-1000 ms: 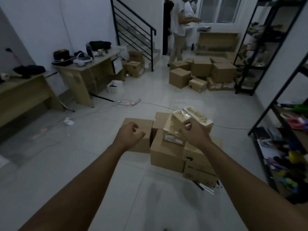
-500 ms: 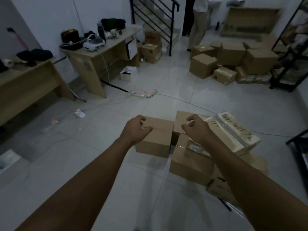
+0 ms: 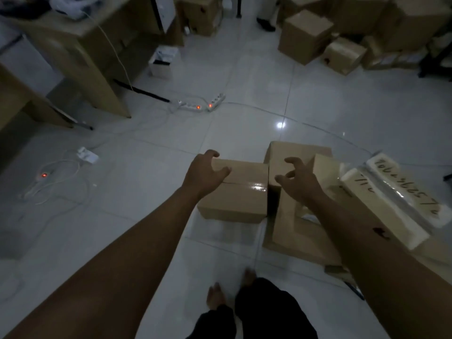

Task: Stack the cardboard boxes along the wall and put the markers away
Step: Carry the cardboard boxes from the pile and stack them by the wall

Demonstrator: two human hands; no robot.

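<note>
A small brown cardboard box (image 3: 242,196) lies on the tiled floor in front of me. My left hand (image 3: 204,172) is over its left end, fingers curved at the far corner and thumb on the top. My right hand (image 3: 297,181) hovers with its fingers spread and bent, holding nothing, above the gap between that box and a larger box (image 3: 291,231). Another box (image 3: 293,152) stands behind it. To the right lies a taped package with handwriting (image 3: 396,199). A thin dark marker-like thing (image 3: 354,289) pokes out on the floor beside my right forearm.
Two power strips (image 3: 203,106) with red lights and loose cables cross the floor ahead and to the left. A wooden desk (image 3: 85,52) stands at the left. A pile of cardboard boxes (image 3: 305,37) fills the far right. My bare feet (image 3: 216,298) are just below the boxes.
I have leaned down and closer to the boxes. My left hand moved onto the small box's left end and uncurled. My right hand opened and spread its fingers.
</note>
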